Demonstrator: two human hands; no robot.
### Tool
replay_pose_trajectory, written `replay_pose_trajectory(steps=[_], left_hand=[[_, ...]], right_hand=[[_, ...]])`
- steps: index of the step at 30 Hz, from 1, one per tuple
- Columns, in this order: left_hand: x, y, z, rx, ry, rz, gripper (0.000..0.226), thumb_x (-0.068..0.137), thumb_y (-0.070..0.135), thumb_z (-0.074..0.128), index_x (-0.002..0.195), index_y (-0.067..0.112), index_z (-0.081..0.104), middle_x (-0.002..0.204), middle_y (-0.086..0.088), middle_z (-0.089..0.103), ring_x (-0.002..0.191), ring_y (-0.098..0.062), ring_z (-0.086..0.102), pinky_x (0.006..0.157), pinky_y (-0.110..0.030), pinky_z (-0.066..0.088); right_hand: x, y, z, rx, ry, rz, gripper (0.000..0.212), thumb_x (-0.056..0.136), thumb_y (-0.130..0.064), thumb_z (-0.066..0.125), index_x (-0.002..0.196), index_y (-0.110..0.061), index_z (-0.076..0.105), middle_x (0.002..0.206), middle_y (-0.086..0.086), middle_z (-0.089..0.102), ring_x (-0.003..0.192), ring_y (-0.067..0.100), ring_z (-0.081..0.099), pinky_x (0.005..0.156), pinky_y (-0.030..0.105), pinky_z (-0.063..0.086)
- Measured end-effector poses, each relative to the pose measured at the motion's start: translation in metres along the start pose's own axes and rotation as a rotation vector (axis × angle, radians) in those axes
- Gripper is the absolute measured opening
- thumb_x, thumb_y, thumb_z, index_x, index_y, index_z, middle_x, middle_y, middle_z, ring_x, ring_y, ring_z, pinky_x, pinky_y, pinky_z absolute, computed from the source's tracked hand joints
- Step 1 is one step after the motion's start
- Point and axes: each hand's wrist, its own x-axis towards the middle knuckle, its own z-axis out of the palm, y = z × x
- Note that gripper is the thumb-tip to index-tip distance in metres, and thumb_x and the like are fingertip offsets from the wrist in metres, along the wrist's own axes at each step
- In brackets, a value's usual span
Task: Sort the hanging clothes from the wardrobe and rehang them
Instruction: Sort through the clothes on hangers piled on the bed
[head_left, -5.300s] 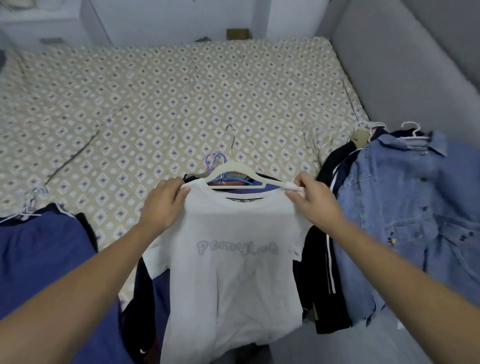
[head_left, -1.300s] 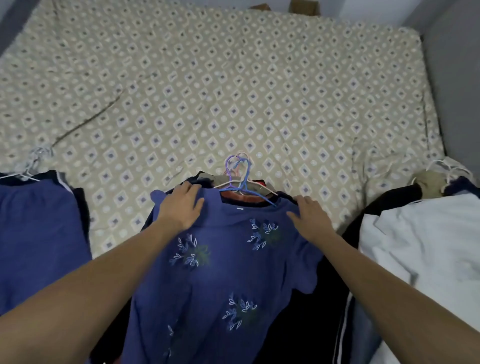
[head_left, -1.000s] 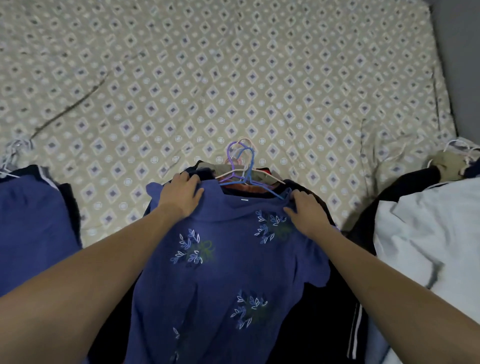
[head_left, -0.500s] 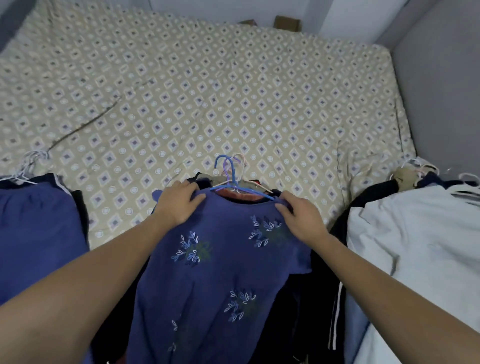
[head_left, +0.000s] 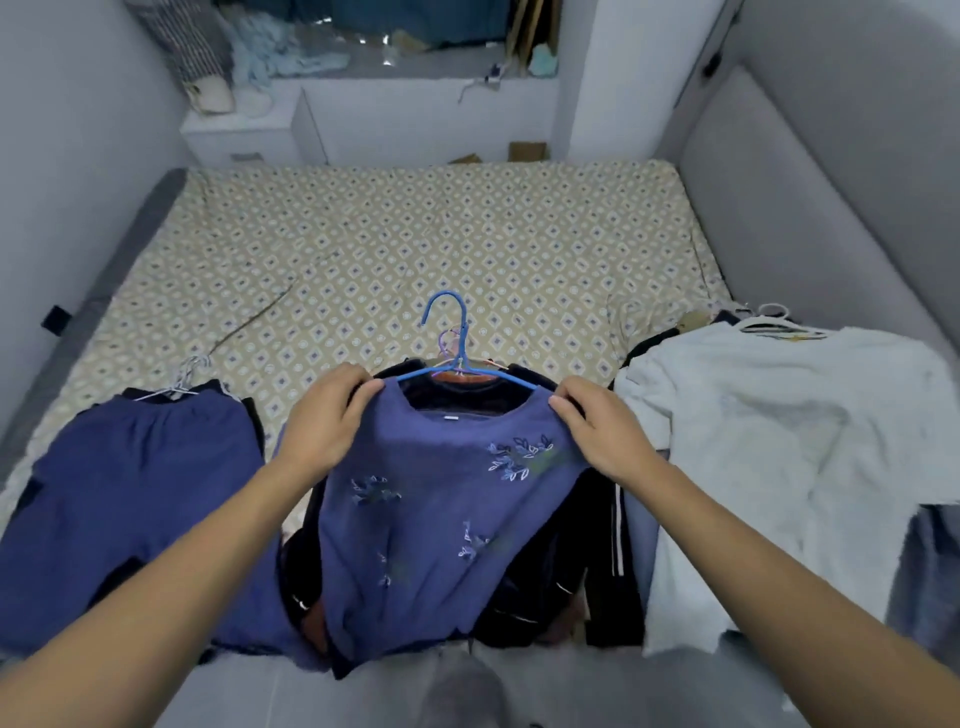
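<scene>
Bare arms, bare hands.
The left hand (head_left: 324, 415) and right hand (head_left: 602, 434) wore no gloves, rings or watch; both forearms were uncovered to the frame edge, with no sleeve showing on either arm.

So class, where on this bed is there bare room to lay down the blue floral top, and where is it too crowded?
The far half of the bed is bare sheet. A narrow bare strip runs between the blue shorts and the dark pile. The near edge is crowded: shorts left, dark pile in the middle, white top right.
</scene>
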Motion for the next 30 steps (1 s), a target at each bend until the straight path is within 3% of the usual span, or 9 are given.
replay_pose_trajectory(steps=[4,7,13,17,22,30], left_hand=[[-0.057,0.063,-0.034,0.038,0.032,0.053,0.021,0.108,0.033,0.051,0.090,0.023,0.055,0.088,0.006,0.059,0.085,-0.020,0.054,0.073,-0.042,0.043],[-0.096,0.105,-0.051,0.074,0.029,0.097,0.019,0.107,0.035,0.052,0.090,0.025,0.052,0.087,0.007,0.058,0.084,-0.021,0.054,0.070,-0.043,0.043],[-0.151,0.168,-0.051,0.087,0.003,0.236,0.026,0.102,0.047,0.057,0.090,0.025,0.051,0.074,0.001,0.062,0.078,-0.036,0.063,0.062,-0.041,0.038],[-0.180,0.208,-0.031,0.030,-0.052,0.343,0.039,0.102,0.064,0.046,0.087,0.028,0.044,0.065,0.004,0.058,0.075,-0.037,0.064,0.060,-0.043,0.047],[-0.194,0.269,0.005,-0.074,-0.129,0.364,0.034,0.102,0.056,0.049,0.087,0.026,0.045,0.067,0.005,0.059,0.074,-0.032,0.062,0.063,-0.044,0.047],[-0.152,0.375,0.093,-0.109,-0.208,0.398,0.035,0.106,0.050,0.046,0.082,0.025,0.049,0.071,0.008,0.059,0.070,-0.011,0.055,0.061,-0.037,0.041]], right_hand=[[-0.075,-0.040,-0.046,-0.058,0.085,-0.002,0.021,0.107,-0.035,0.051,0.088,-0.033,0.042,0.081,-0.009,0.058,0.081,0.024,0.058,0.073,0.045,0.047],[-0.132,-0.060,-0.078,-0.090,0.141,0.053,0.019,0.105,-0.042,0.048,0.091,-0.031,0.040,0.075,-0.004,0.058,0.077,0.031,0.058,0.071,0.047,0.048],[-0.239,-0.078,-0.131,-0.106,0.298,0.158,0.017,0.103,-0.034,0.057,0.095,-0.026,0.045,0.076,-0.008,0.058,0.072,0.023,0.053,0.067,0.042,0.045],[-0.298,-0.074,-0.159,-0.143,0.384,0.222,0.018,0.103,-0.029,0.058,0.092,-0.027,0.043,0.080,-0.010,0.055,0.075,0.019,0.051,0.071,0.045,0.047],[-0.347,-0.047,-0.206,-0.226,0.496,0.217,0.011,0.101,-0.032,0.056,0.092,-0.029,0.052,0.089,-0.009,0.057,0.086,0.019,0.053,0.079,0.046,0.047],[-0.368,0.063,-0.295,-0.373,0.603,0.282,0.023,0.100,-0.041,0.053,0.090,-0.021,0.058,0.085,-0.009,0.047,0.084,0.020,0.048,0.079,0.043,0.040]])
